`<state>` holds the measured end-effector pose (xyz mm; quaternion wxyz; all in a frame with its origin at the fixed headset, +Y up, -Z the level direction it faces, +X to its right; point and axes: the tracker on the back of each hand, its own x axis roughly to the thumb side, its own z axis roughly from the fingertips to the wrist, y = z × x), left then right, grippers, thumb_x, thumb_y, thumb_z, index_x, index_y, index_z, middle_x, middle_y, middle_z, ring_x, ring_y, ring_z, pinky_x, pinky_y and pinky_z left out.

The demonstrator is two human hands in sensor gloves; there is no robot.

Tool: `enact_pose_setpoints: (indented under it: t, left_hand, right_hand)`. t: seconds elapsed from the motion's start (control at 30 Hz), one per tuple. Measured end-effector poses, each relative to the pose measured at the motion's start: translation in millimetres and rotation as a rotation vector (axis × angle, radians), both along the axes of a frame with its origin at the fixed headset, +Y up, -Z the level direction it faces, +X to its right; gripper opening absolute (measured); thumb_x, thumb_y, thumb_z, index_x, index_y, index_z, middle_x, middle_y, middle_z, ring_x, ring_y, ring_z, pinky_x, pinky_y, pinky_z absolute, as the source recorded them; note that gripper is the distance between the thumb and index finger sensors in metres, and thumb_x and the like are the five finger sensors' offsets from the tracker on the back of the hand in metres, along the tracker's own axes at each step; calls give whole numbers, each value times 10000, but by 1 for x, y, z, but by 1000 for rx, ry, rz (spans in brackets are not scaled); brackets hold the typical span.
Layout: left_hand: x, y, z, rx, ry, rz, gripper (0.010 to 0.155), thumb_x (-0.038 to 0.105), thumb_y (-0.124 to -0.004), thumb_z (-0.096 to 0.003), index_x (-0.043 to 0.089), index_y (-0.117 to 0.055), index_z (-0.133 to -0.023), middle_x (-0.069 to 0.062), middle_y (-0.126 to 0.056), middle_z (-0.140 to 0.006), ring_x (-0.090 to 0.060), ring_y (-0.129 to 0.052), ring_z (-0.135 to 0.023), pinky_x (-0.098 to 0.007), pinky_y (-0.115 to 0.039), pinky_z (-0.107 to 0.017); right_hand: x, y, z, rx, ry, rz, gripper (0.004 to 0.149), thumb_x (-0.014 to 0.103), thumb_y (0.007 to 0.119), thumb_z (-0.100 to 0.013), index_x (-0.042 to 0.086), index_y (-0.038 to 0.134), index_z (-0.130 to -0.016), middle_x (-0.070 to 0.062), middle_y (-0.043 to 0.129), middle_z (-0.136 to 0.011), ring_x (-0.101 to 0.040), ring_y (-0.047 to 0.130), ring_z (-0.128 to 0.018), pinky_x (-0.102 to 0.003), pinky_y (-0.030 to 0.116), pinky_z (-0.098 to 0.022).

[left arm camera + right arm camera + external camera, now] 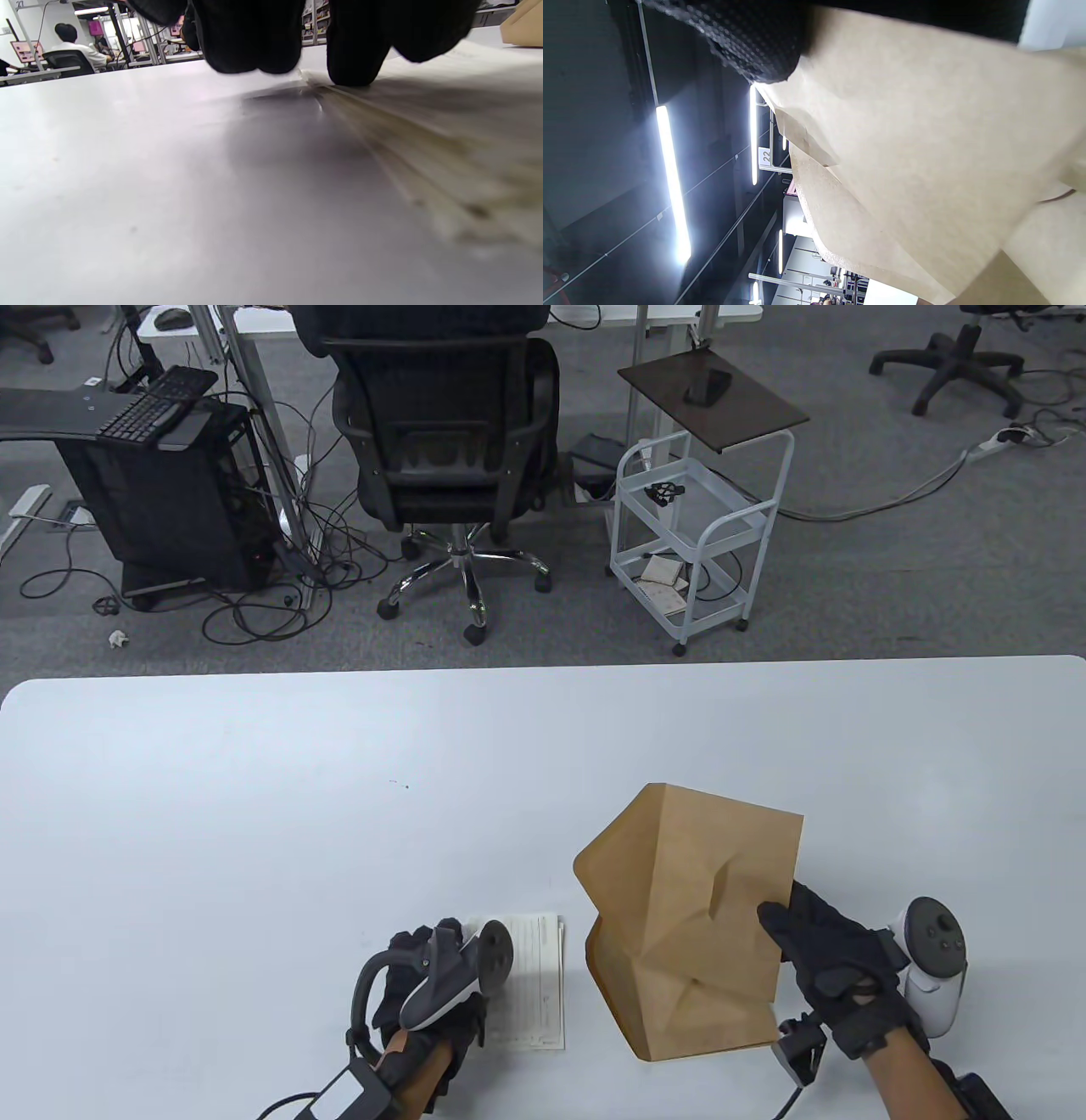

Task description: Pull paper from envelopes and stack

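A crumpled brown envelope (691,920) is held up off the white table (254,831) by my right hand (814,954), which grips its right edge. In the right wrist view the envelope (925,169) fills the frame under a gloved fingertip (755,51). A small stack of printed white paper (534,984) lies flat near the front edge. My left hand (428,984) rests on the stack's left part, fingers down on it. In the left wrist view the gloved fingers (254,38) press on the paper (445,127), whose edge shows blurred. The envelope's corner (524,25) shows at the far right.
Beyond the table's far edge stand a black office chair (445,449), a white wire cart (691,534) and a desk with a computer tower (170,500). Cables lie on the grey carpet.
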<state>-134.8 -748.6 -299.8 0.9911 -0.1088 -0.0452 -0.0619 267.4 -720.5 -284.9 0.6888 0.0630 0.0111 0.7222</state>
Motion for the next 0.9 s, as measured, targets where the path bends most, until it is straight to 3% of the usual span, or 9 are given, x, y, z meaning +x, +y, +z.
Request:
enact_pose_setpoints:
  t: [0.23, 0.37, 0.53, 0.63, 0.8, 0.9]
  left_hand:
    - [-8, 1, -3, -62, 23, 101, 533, 501, -759, -477, 341, -767, -985, -141, -598, -1132, -408, -696, -1014, -638, -471, -755]
    - [-10, 17, -3, -32, -8, 115, 621, 516, -757, -470, 347, -649, -1058, -134, -581, -1143, -410, -684, -1023, -638, -464, -758]
    - [-20, 56, 8, 212, -98, 116, 712, 545, -743, -469, 387, -482, -1113, -114, -434, -1193, -420, -530, -1099, -647, -363, -788]
    - [-28, 66, 16, 372, -110, 113, 744, 574, -726, -468, 405, -419, -1123, -98, -354, -1212, -425, -448, -1129, -652, -314, -798]
    - [-32, 57, 28, 479, -144, 108, 779, 602, -703, -468, 419, -332, -1128, -91, -254, -1219, -424, -324, -1155, -654, -253, -799]
    - [-31, 46, 31, 463, -158, 72, 781, 604, -701, -467, 420, -330, -1128, -90, -248, -1219, -422, -315, -1157, -654, -248, -799]
  right_hand:
    - [-2, 0, 0, 2, 10, 6, 472, 277, 798, -497, 140, 757, -948, -160, 977, -760, -334, 1075, -522, -505, 838, -448]
    - [-2, 2, 1, 4, 11, -5, 476, 278, 796, -498, 138, 752, -951, -159, 976, -761, -334, 1075, -523, -504, 838, -449]
    - [-2, 2, 2, -15, 21, -10, 486, 277, 791, -500, 125, 736, -958, -167, 973, -758, -326, 1078, -516, -498, 842, -445]
    - [-4, 2, 2, -30, 40, -7, 493, 276, 791, -500, 116, 727, -962, -173, 977, -747, -320, 1083, -500, -491, 848, -435]
    - [-7, 1, 2, -57, 71, 5, 508, 273, 793, -499, 104, 709, -970, -175, 984, -731, -310, 1090, -474, -480, 857, -420]
    - [-6, -1, 1, -74, 77, 6, 514, 271, 796, -497, 99, 704, -973, -176, 984, -727, -306, 1093, -465, -477, 859, -416]
